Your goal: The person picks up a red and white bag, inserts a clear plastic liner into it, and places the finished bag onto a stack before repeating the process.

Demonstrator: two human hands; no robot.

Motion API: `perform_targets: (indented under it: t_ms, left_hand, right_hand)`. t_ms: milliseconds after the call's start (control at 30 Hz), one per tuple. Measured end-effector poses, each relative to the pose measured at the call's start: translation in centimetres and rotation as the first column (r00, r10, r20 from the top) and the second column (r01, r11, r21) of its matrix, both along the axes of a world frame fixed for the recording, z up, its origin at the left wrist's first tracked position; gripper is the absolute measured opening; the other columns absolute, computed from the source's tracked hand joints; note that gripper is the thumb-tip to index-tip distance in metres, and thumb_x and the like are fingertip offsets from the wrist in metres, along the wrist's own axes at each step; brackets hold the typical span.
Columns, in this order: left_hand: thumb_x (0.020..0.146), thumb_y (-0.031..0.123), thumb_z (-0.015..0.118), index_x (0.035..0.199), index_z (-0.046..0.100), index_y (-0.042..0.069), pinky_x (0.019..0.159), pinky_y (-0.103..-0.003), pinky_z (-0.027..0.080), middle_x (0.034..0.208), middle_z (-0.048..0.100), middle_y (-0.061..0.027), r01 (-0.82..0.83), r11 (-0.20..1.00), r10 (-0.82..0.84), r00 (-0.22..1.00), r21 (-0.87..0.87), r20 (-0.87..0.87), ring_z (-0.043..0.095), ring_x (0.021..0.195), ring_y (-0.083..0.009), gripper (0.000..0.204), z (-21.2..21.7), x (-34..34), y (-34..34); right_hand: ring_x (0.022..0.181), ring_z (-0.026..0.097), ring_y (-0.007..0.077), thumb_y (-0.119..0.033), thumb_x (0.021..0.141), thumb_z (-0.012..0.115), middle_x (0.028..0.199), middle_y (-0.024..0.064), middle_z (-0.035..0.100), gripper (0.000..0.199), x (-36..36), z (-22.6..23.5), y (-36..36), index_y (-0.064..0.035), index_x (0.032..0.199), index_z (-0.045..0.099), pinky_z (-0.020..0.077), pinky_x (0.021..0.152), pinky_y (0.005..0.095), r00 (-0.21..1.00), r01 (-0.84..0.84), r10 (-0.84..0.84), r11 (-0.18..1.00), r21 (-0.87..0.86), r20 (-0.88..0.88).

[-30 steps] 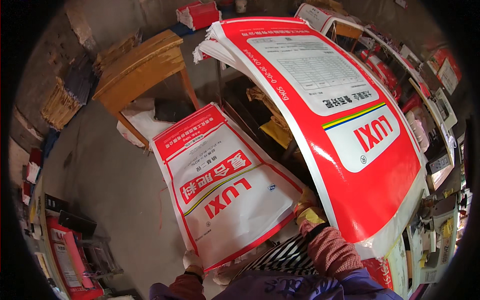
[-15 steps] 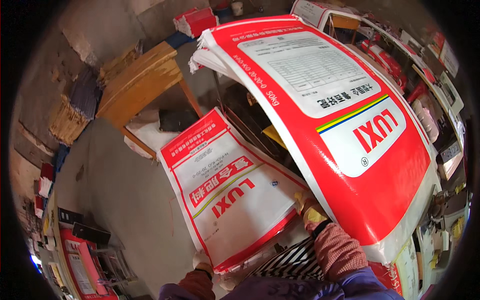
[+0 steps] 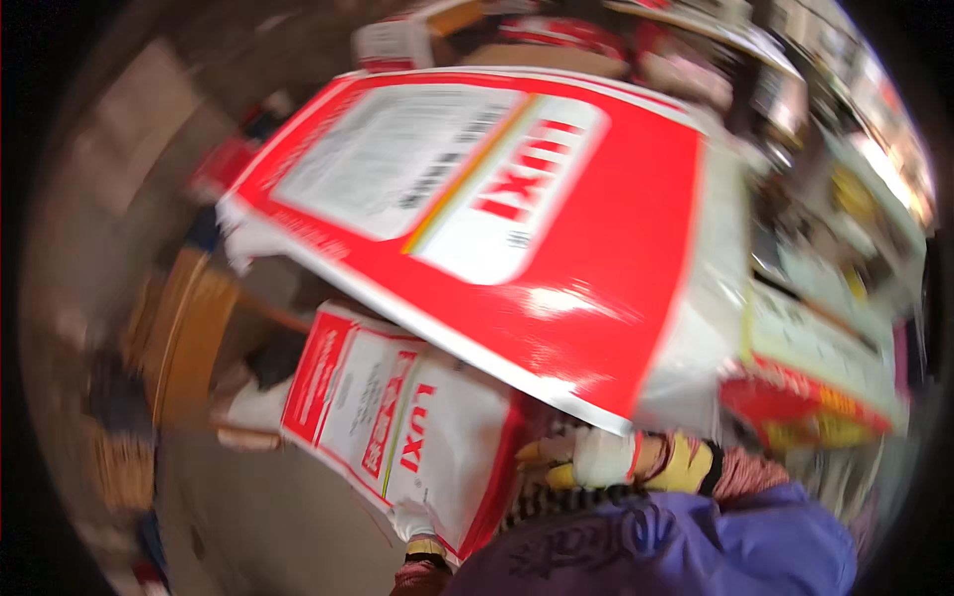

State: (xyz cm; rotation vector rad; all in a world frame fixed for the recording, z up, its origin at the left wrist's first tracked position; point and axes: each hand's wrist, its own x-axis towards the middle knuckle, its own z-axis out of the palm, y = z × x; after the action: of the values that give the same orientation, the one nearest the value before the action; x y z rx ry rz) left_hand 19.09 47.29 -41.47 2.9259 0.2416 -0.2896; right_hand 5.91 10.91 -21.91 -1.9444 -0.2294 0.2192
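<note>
A white and red woven sack (image 3: 452, 467) lies flat, low in front of me, with a printed face up. At its near left edge is my left hand (image 3: 412, 522) in a pale glove, its fingers closed on the edge. My right hand (image 3: 594, 459) wears a white glove with yellow fingertips. It is beside the sack's right end, fingers stretched to the left and holding nothing. Just beyond both hands, a large pile of red and white sacks (image 3: 616, 328) overhangs part of the smaller sack. Motion blurs the view somewhat.
A wooden stool or bench (image 3: 189, 343) stands at the left on the grey floor (image 3: 248, 526). To the right is a light-coloured box-like stand (image 3: 805, 348) with a red and yellow front. Cluttered worktops (image 3: 720, 35) run along the far right.
My view has swung to the right, so the stool and the sacks appear turned. My right hand has come off the sack's right edge and now extends leftward. My left hand remains at its edge.
</note>
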Motion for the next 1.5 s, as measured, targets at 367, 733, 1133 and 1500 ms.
perform_targets:
  t_ms: [367,733,1133,1500]
  left_hand:
    - [0.068,0.028,0.07,0.091,0.058,0.002,0.076,-0.04,0.043,0.096,0.052,-0.011,0.988,-0.129,-0.559,-0.141,0.083,0.817,0.052,0.086,-0.0311,0.038,23.2,-5.7,-32.4]
    - [0.059,0.059,0.065,0.101,0.051,0.006,0.087,-0.051,0.037,0.105,0.048,-0.0138,0.901,-0.349,-0.596,-0.426,0.258,0.68,0.048,0.094,-0.0319,0.069,21.4,-9.8,-32.9]
    - [0.073,0.006,0.061,0.092,0.059,0.012,0.089,-0.043,0.041,0.096,0.06,-0.0049,0.901,-0.41,-0.577,-0.376,0.142,0.725,0.053,0.093,-0.0236,0.02,30.4,-8.8,-32.7]
    - [0.067,0.013,0.065,0.083,0.062,0.001,0.074,-0.03,0.046,0.085,0.061,-0.008,0.817,-0.255,-0.949,-0.111,-0.517,0.294,0.058,0.08,-0.0187,0.02,33.3,-7.4,-34.0]
  right_hand:
    - [0.087,0.06,0.0224,-0.004,0.087,0.045,0.105,0.0173,0.057,0.029,-11.3,2.4,-8.3,0.0044,0.115,0.046,0.0504,0.076,0.0298,0.245,0.666,-0.84,-0.217,0.714,-0.484]
    - [0.093,0.059,0.0219,-0.003,0.086,0.045,0.105,0.0162,0.056,0.028,-12.7,2.3,-10.2,0.0061,0.113,0.047,0.0495,0.083,0.0299,0.301,0.664,-0.816,-0.192,0.723,-0.493]
    - [0.065,0.062,0.0216,-0.051,0.082,0.054,0.08,0.0109,0.061,0.054,-13.3,4.3,-9.3,0.0018,0.095,0.055,0.051,0.059,0.0297,0.523,0.73,-0.683,0.05,0.681,-0.51]
    - [0.047,0.055,0.0163,-0.032,0.082,0.058,0.059,0.0081,0.059,0.031,-6.6,3.8,-14.6,-0.0018,0.075,0.061,0.0409,0.041,0.0299,0.403,0.873,-0.877,0.282,0.399,-0.262]
